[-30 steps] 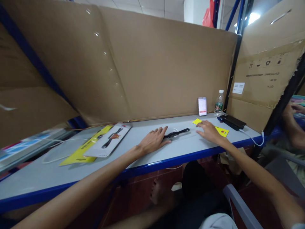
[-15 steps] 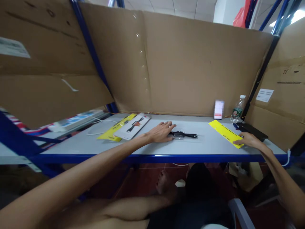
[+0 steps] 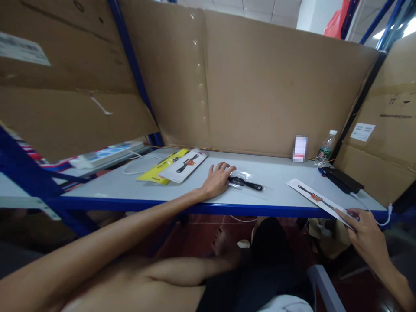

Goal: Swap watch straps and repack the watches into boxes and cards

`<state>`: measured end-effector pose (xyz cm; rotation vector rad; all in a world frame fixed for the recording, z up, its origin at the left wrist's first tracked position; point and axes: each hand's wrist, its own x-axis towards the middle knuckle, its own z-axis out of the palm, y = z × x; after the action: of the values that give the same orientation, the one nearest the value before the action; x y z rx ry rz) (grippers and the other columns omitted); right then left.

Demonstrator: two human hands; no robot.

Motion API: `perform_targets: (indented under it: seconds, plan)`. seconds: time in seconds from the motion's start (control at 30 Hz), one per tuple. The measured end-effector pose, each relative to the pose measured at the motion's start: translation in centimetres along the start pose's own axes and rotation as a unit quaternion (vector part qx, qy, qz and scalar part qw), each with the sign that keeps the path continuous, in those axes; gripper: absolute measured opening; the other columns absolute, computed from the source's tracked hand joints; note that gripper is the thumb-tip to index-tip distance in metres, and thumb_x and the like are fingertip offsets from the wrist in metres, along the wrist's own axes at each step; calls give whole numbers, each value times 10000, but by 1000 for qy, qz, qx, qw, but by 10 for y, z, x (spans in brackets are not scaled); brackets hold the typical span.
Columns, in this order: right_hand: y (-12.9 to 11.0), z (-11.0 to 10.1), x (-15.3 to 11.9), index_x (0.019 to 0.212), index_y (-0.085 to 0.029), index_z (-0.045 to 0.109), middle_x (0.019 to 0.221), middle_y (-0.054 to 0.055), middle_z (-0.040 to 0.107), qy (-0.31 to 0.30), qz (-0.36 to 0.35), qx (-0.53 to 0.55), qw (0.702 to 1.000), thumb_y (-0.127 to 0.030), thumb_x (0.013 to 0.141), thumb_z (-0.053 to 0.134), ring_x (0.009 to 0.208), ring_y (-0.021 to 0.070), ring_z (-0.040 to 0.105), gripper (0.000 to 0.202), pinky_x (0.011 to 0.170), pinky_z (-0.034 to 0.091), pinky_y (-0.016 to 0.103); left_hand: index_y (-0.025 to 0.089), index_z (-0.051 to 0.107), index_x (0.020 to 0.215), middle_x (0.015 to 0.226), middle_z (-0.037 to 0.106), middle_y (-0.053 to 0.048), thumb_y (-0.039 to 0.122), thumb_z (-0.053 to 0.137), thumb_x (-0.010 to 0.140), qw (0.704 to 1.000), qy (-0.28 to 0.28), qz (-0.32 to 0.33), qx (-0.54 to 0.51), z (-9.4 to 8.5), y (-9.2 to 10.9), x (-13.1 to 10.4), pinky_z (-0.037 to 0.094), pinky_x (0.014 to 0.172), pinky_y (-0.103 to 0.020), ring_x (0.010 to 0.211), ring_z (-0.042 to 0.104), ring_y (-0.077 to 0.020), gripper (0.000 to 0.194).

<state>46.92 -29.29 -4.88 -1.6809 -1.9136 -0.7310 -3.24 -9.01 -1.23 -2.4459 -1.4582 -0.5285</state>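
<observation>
My left hand point(image 3: 218, 180) rests on the table with its fingers spread, at the left end of a black long-handled tool point(image 3: 248, 184) in clear plastic wrap. Its fingertips touch the wrap; part of the tool's left end lies behind them. My right hand point(image 3: 367, 229) pinches the near end of a white printed card point(image 3: 320, 200). That card shows a picture of a black tool with something orange. Farther left, another white printed card point(image 3: 184, 165) overlaps a yellow card point(image 3: 151, 174).
A phone point(image 3: 299, 149) stands against the cardboard back wall point(image 3: 247, 86), with a water bottle point(image 3: 326, 149) beside it. At the right lie a black device point(image 3: 344, 178) and a white cable point(image 3: 385, 224). A power strip point(image 3: 107, 156) sits beyond the table's left side.
The card in my right hand has turned from its yellow face to its white printed face, and that hand has come nearer to me. My left hand stays by the wrapped tool.
</observation>
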Motion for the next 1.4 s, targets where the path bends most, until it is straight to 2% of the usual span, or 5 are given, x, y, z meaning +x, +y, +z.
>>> perform_targets:
  seconds: [0.23, 0.47, 0.8, 1.03, 1.4]
  plan:
    - [-35, -7, -34, 1527, -414, 492, 1486, 29, 559, 73, -3, 172, 982, -154, 1008, 431, 1292, 285, 578, 584, 1131, 424, 513, 219, 546, 1406, 1415, 546, -149, 23, 499, 734, 999, 15, 18, -41, 2, -6, 0, 317, 1158, -595, 1415, 393, -347, 702]
    - [-78, -5, -41, 1492, -467, 522, 1572, 8, 484, 145, -51, 207, 966, -26, 947, 481, 1360, 317, 543, 703, 1087, 471, 510, 224, 554, 1404, 1408, 557, -131, 31, 498, 734, 998, 15, 39, -41, 2, -9, 0, 365, 1125, -527, 1390, 420, -320, 699]
    - [-79, 9, -45, 1478, -406, 564, 1613, 48, 433, 90, -129, 236, 959, 11, 911, 433, 1397, 353, 494, 716, 1061, 466, 551, 255, 573, 1396, 1389, 574, -118, 35, 513, 731, 997, 16, 36, -67, 1, -8, 1, 359, 1124, -550, 1371, 439, -326, 703]
    - [-79, 6, -47, 1429, -394, 621, 1597, 54, 459, 87, -135, 257, 953, -32, 915, 459, 1366, 377, 524, 649, 1023, 497, 587, 256, 565, 1397, 1384, 574, -119, 33, 494, 740, 997, 10, 39, -58, -2, -7, 1, 357, 1119, -542, 1358, 450, -317, 697]
    - [-66, -7, -23, 1392, -368, 660, 1537, 40, 535, 44, -170, 272, 946, 0, 868, 405, 1366, 333, 540, 689, 1055, 512, 565, 244, 548, 1402, 1415, 553, -120, 27, 505, 739, 996, -4, 65, -62, -2, -9, 4, 364, 1109, -512, 1368, 448, -306, 699]
